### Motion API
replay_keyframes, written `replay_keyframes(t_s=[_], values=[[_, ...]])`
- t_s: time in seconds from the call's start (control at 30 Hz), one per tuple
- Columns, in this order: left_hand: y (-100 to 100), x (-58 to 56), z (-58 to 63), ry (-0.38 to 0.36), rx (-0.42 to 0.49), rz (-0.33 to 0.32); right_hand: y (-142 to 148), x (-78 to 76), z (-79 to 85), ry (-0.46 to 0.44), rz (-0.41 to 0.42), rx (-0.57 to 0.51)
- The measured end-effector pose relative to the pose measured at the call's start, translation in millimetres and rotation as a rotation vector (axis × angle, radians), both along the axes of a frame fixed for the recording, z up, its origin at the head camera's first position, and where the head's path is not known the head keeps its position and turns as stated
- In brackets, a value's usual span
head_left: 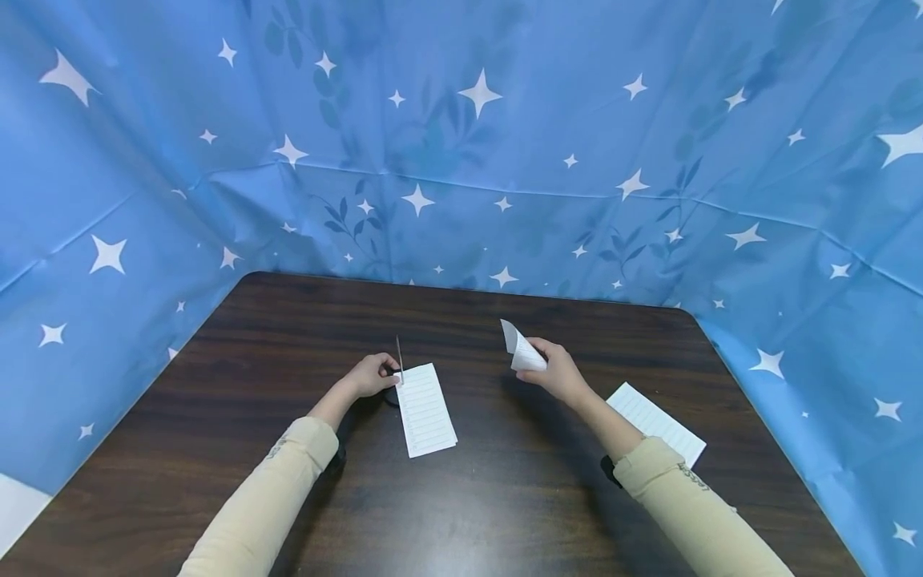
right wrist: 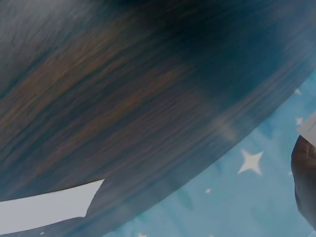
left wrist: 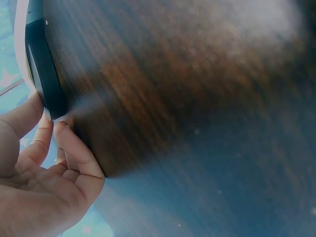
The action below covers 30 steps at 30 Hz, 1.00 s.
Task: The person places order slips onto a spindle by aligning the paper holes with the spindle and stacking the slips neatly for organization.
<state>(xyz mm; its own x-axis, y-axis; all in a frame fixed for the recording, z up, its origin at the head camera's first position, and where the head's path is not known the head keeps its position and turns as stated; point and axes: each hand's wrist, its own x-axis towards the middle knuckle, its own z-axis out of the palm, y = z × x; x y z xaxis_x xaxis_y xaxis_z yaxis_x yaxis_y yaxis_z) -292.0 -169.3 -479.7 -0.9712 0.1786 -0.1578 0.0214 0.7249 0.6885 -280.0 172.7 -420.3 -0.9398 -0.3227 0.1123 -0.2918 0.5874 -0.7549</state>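
Sheets of ruled paper (head_left: 425,413) lie left of center on a dark wood table (head_left: 476,497), their upper corner beside a thin upright rod (head_left: 400,357) that appears to run through them. The left hand (head_left: 371,377) pinches that corner and the black base (left wrist: 47,74) beneath, thumb against fingertips, likely to keep the base from tipping or sliding. At right, well apart, the right hand (head_left: 558,375) holds a loose paper (head_left: 526,357) above the tabletop, fingers and thumb closed on one end; the free end curls up, probably because nothing supports it. A second stack (head_left: 659,421) rests beside the right forearm, perhaps placed there for easy reach. Beyond hangs blue star-patterned cloth (head_left: 447,232).
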Motion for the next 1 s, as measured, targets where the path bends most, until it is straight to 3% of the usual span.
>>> replay_keyframes(t_s=[0.03,0.23,0.6,0.87,1.0], values=[[5.5,7.6,14.0,-0.038,-0.023,0.027,-1.4,1.6,0.8,-0.006,-0.013,-0.016],[11.4,22.1,29.6,-0.025,-0.043,0.024,-8.5,10.9,4.4,-0.017,-0.029,-0.114],[9.9,22.0,25.8,-0.031,-0.04,0.034,-15.3,26.1,12.8,-0.044,-0.005,-0.093],[9.9,22.0,28.0,-0.043,-0.017,0.046,-29.6,42.2,17.7,0.076,0.035,-0.078],[9.7,22.8,29.7,-0.044,0.021,0.08,-36.1,49.0,23.8,0.128,0.016,0.014]])
